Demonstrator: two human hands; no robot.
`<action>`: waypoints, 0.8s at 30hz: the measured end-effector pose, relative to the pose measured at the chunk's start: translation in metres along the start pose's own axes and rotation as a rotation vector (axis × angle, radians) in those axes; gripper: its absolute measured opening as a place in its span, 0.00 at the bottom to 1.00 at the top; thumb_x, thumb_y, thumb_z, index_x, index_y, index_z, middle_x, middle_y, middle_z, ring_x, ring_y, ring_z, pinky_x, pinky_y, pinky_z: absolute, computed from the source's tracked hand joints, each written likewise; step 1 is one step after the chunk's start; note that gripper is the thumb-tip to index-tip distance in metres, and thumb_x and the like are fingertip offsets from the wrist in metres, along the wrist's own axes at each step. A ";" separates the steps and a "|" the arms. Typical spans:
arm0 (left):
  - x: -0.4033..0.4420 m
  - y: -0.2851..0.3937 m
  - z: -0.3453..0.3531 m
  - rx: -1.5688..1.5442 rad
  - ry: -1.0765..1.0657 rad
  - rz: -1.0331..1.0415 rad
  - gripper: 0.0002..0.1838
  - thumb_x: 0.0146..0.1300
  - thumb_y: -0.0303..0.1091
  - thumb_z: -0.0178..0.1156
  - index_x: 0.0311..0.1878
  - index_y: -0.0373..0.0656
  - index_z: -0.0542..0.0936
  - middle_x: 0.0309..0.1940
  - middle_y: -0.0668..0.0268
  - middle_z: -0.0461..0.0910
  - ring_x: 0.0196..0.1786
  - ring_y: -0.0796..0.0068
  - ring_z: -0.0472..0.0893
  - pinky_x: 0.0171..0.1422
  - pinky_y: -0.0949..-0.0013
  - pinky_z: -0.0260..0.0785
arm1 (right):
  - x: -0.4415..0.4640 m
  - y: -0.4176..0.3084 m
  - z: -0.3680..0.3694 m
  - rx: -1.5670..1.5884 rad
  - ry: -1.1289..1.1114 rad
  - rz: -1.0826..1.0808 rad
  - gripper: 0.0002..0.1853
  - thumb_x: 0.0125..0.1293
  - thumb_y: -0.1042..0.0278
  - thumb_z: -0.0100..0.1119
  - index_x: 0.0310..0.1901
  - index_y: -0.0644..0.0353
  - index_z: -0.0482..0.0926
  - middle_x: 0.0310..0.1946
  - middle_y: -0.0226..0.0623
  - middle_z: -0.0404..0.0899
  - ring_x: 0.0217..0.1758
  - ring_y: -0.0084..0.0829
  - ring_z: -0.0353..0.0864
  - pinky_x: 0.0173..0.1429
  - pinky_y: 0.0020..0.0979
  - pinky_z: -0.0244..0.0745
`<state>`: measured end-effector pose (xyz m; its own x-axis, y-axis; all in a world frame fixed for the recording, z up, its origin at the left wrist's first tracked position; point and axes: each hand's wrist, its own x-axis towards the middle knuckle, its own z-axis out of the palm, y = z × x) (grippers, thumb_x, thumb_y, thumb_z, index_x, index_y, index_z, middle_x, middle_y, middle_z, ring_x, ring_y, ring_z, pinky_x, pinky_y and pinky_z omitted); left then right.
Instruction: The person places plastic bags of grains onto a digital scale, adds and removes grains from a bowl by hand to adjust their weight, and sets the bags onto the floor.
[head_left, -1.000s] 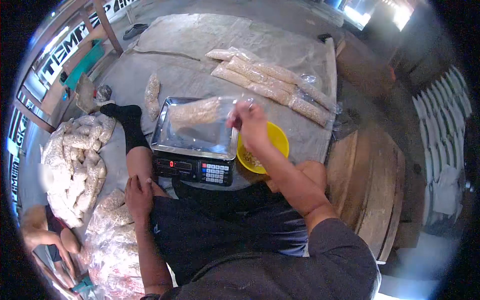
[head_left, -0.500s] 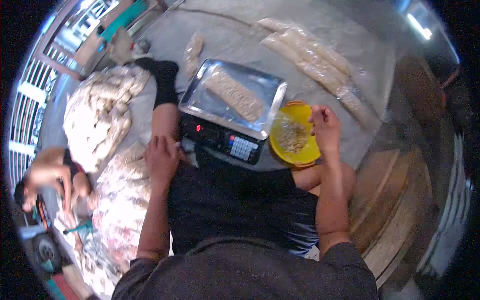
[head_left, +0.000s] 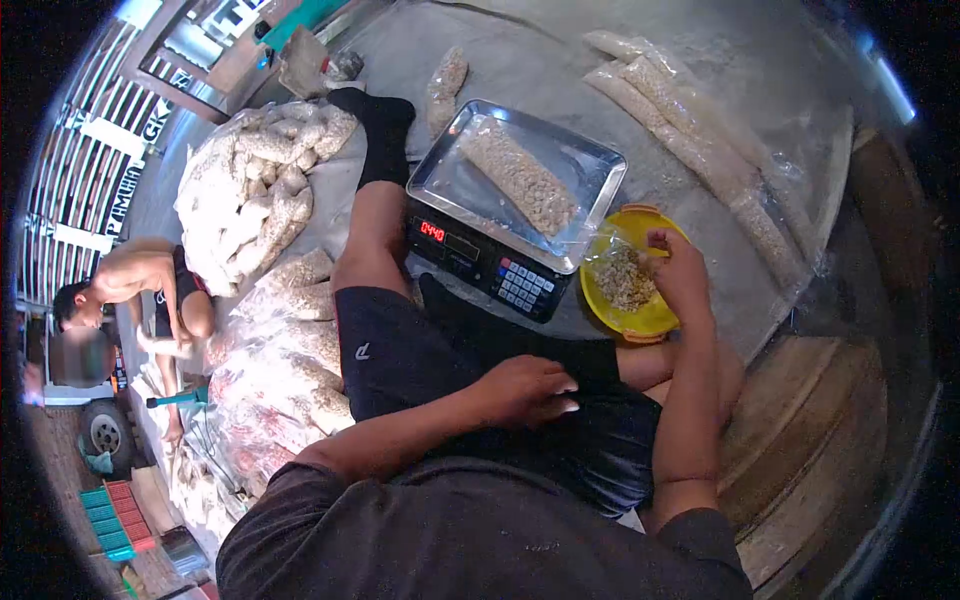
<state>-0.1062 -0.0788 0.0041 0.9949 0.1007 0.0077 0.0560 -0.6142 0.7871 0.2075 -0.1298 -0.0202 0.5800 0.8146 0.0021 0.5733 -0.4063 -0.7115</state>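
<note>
My right hand (head_left: 680, 277) is at the right side of a yellow bowl (head_left: 652, 316), fingers pinched together over pale, crumbly pieces (head_left: 624, 278). What it pinches is too small to make out. Over my lap hangs my left hand (head_left: 522, 391), holding nothing, with thumb and fingers apart. Beyond it stands a digital scale (head_left: 470, 262) with lit red digits and a keypad. On its shiny metal tray (head_left: 590, 172) lies a long clear plastic bag filled with pale pieces (head_left: 518, 178). Clear plastic shows at the bowl's left rim.
Long filled bags (head_left: 700, 150) lie on the floor sheet at the upper right; a smaller filled bag (head_left: 445, 90) rests behind the scale. Heaps of filled bags (head_left: 245, 190) are on the left, where another person (head_left: 145, 290) sits bent forward. Wooden planks (head_left: 800, 440) are at the right.
My left hand has moved from beside my left knee to over my lap. My right hand has come lower, closer to the bowl's contents. The camera view has shifted.
</note>
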 end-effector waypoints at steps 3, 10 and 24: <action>0.040 0.020 -0.003 0.002 0.054 0.028 0.15 0.64 0.41 0.66 0.47 0.41 0.80 0.36 0.57 0.80 0.41 0.49 0.82 0.45 0.52 0.75 | -0.002 -0.005 0.000 0.082 -0.058 0.091 0.19 0.61 0.63 0.70 0.53 0.59 0.82 0.49 0.46 0.86 0.52 0.45 0.86 0.57 0.40 0.79; 0.103 0.018 -0.030 0.233 0.403 0.117 0.13 0.58 0.35 0.67 0.44 0.41 0.79 0.36 0.57 0.78 0.38 0.51 0.80 0.41 0.52 0.73 | 0.006 0.015 0.015 -0.013 -0.271 0.104 0.25 0.59 0.57 0.73 0.55 0.61 0.81 0.48 0.51 0.85 0.52 0.49 0.85 0.59 0.43 0.78; 0.061 -0.009 0.015 0.099 0.220 -0.019 0.15 0.63 0.38 0.67 0.47 0.41 0.78 0.38 0.54 0.79 0.42 0.45 0.80 0.44 0.49 0.74 | -0.014 0.016 0.046 -0.086 0.036 0.050 0.08 0.63 0.72 0.61 0.41 0.66 0.84 0.38 0.50 0.86 0.43 0.52 0.86 0.49 0.46 0.80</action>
<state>-0.0445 -0.0794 -0.0117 0.9519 0.2743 0.1366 0.0930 -0.6834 0.7241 0.1818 -0.1281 -0.0637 0.6287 0.7777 -0.0062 0.5896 -0.4818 -0.6482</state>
